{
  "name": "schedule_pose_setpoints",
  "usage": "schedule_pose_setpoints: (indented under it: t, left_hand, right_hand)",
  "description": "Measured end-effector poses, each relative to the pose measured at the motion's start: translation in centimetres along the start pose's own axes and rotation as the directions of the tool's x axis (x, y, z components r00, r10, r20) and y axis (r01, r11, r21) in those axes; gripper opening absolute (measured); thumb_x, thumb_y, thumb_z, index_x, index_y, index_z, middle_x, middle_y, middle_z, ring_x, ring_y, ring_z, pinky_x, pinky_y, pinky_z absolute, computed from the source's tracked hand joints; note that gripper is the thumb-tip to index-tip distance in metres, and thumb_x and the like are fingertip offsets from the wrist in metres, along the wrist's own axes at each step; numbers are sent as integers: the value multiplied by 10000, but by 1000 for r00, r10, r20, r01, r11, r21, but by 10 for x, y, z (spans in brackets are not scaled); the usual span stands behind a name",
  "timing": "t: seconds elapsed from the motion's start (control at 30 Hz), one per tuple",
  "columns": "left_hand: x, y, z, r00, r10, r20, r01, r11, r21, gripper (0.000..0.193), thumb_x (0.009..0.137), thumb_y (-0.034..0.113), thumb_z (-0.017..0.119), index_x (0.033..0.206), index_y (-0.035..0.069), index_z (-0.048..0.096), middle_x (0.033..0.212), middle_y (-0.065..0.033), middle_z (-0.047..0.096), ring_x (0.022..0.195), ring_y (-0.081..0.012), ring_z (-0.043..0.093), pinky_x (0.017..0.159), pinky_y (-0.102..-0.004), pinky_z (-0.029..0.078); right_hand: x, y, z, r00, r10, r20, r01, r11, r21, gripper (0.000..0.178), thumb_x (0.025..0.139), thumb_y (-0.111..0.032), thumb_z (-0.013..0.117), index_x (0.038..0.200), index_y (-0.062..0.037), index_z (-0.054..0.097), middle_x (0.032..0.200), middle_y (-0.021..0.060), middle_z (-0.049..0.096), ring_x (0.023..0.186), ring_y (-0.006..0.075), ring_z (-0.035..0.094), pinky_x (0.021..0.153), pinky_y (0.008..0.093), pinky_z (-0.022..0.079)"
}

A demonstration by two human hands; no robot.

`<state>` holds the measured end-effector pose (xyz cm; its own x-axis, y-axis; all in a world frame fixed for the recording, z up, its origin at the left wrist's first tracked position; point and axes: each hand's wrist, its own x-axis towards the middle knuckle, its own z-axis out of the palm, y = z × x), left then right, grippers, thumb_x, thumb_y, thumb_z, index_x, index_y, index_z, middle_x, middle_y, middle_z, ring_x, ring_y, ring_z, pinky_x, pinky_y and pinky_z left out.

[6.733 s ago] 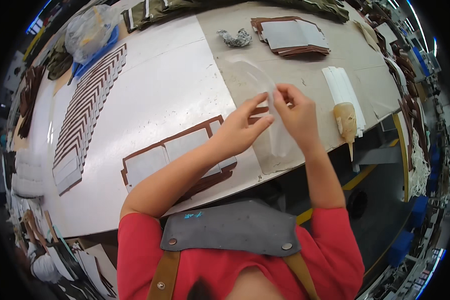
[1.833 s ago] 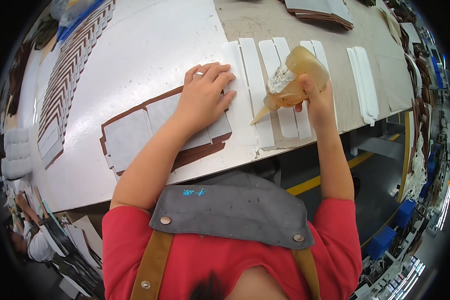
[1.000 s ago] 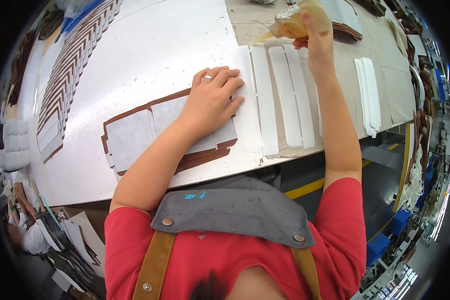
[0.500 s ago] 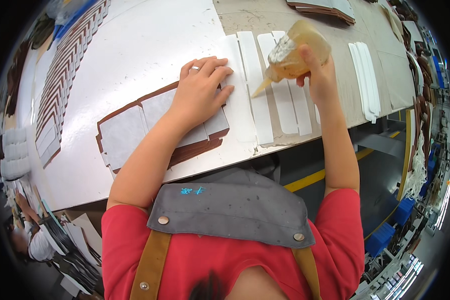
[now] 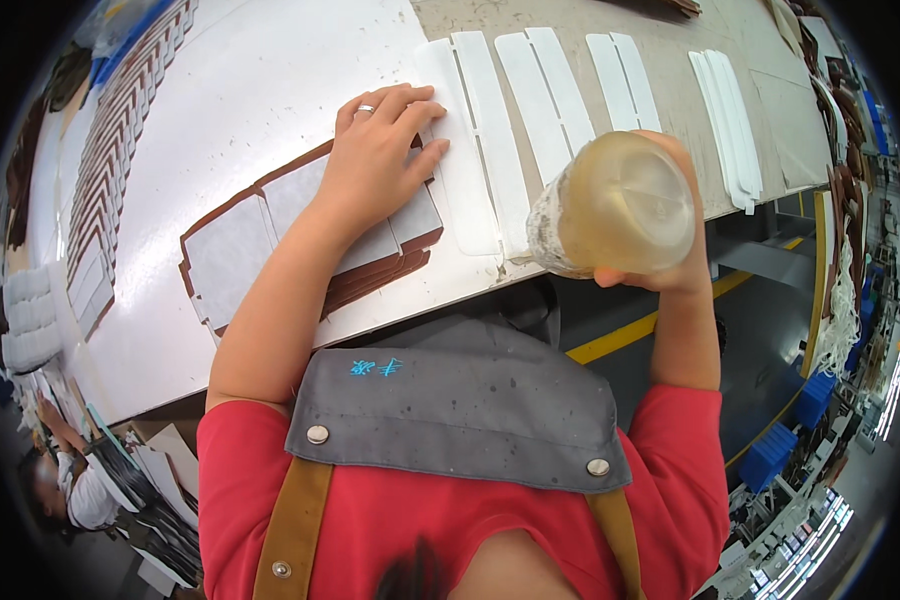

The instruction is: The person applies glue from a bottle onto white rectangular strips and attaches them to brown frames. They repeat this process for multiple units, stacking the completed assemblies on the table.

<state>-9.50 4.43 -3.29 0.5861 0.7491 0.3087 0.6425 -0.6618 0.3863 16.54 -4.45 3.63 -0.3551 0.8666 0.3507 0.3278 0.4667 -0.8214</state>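
My right hand (image 5: 688, 265) grips a squeeze bottle (image 5: 630, 205) of cloudy yellowish liquid, crusted white around its shoulder. The bottle's base faces up, and its nozzle is hidden beneath it, over the near ends of the white strips. My left hand (image 5: 382, 150), wearing a ring, lies with its fingers spread on the brown-edged pale panels (image 5: 232, 255), fingertips beside the nearest pair of long white strips (image 5: 490, 130). Two further pairs of strips, one in the middle (image 5: 542, 85) and one on the right (image 5: 625, 75), lie side by side.
A bundle of white strips (image 5: 725, 125) lies near the table's right end. Overlapping brown-edged pieces (image 5: 120, 160) run along the left side. Beyond the table's front edge is dark floor with a yellow line (image 5: 615, 340). Another person (image 5: 80, 490) works at the lower left.
My right hand has brought the bottle down toward the table's near edge and tipped its base upward. My left hand stays on the panels; the whole view has shifted slightly.
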Motion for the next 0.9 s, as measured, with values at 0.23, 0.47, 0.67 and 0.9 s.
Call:
schedule_pose_setpoints:
  t: [0.23, 0.47, 0.67, 0.9]
  left_hand:
    - [2, 1, -1, 1000, -13, 9, 14, 1000, -15, 257, 824, 203, 615, 1057, 99, 580, 1212, -48, 543, 1179, -253, 462, 1020, -404, 283]
    - [2, 1, -2, 1000, -20, 7, 20, 999, -34, 253, 816, 199, 628, 1043, 95, 584, 1200, -53, 545, 1175, -253, 464, 1016, -406, 287]
    - [3, 1, -2, 1000, -22, 8, 22, 999, -42, 249, 815, 197, 629, 1039, 98, 585, 1190, -49, 546, 1174, -252, 463, 1013, -412, 291]
    - [2, 1, -1, 1000, -27, -2, 27, 999, -40, 249, 810, 200, 633, 1034, 101, 585, 1187, -46, 547, 1176, -242, 461, 1013, -404, 291]
  right_hand:
    - [10, 22, -14, 924, 73, -375, 11, 976, 217, 804, 655, -442, 808, 1207, 16, 445, 1090, 72, 559, 999, 183, 547, 872, 311, 439]
    - [97, 76, -14, 864, 53, -501, 46, 982, 184, 468, 853, -316, 653, 1150, -18, 448, 892, 67, 590, 617, 138, 589, 489, 241, 481]
    - [129, 107, 5, 846, 73, -529, 23, 985, 173, 511, 814, -236, 710, 1169, -42, 399, 930, 69, 565, 679, 113, 578, 481, 210, 468]
    - [125, 104, -15, 878, 63, -474, -2, 992, 128, 357, 841, -314, 675, 978, -7, 552, 781, 65, 607, 525, 112, 575, 452, 214, 477]
